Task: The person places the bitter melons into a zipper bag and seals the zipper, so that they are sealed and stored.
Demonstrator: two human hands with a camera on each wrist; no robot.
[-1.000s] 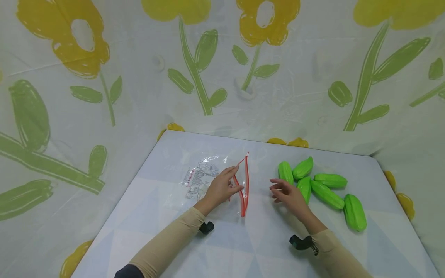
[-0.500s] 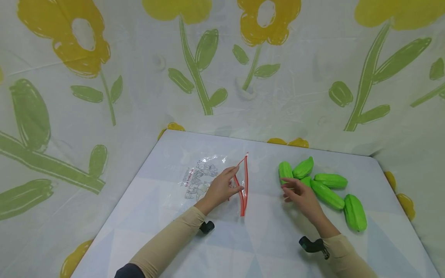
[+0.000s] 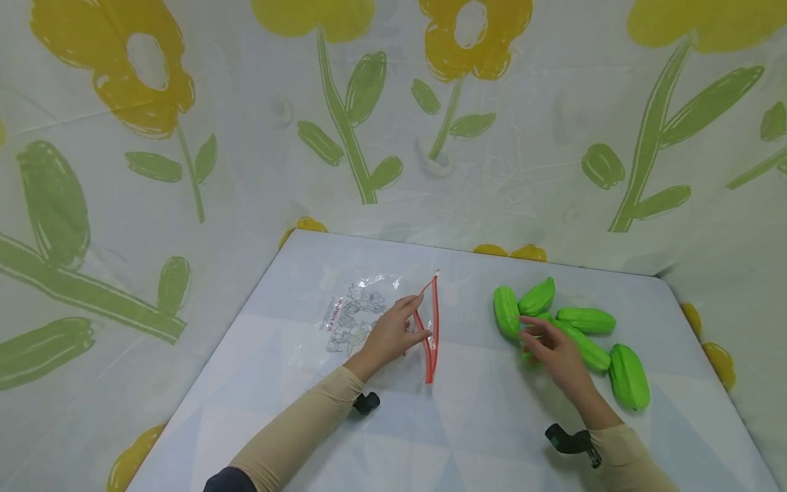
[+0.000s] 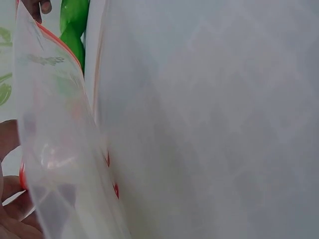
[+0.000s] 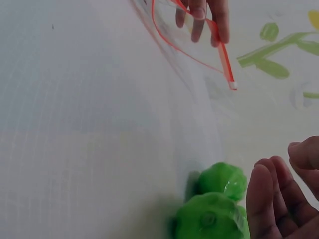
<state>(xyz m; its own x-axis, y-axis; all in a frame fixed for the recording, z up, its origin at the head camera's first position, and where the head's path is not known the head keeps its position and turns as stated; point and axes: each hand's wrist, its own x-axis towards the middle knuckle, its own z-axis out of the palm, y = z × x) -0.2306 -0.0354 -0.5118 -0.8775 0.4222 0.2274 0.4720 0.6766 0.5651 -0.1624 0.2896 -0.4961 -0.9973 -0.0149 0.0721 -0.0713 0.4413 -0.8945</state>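
Observation:
A clear plastic bag (image 3: 353,318) with a red zip rim (image 3: 433,328) lies on the white table (image 3: 467,430). My left hand (image 3: 393,335) pinches the near side of the rim and holds the mouth apart; in the right wrist view its fingers (image 5: 204,15) curl over the red strip (image 5: 222,55). My right hand (image 3: 550,348) hovers over a pile of several green ridged vegetables (image 3: 585,319), fingers loosely bent just above one (image 5: 209,219), gripping nothing. The left wrist view shows the bag film (image 4: 55,149) close up.
A flowered yellow-and-green curtain (image 3: 369,137) walls the table at the back and both sides. One green vegetable (image 3: 628,376) lies apart near the right edge. A bare strip of table lies between the bag mouth and the pile.
My right hand has moved right, from the middle of the table onto the pile of green vegetables. The left hand has kept its hold on the bag rim.

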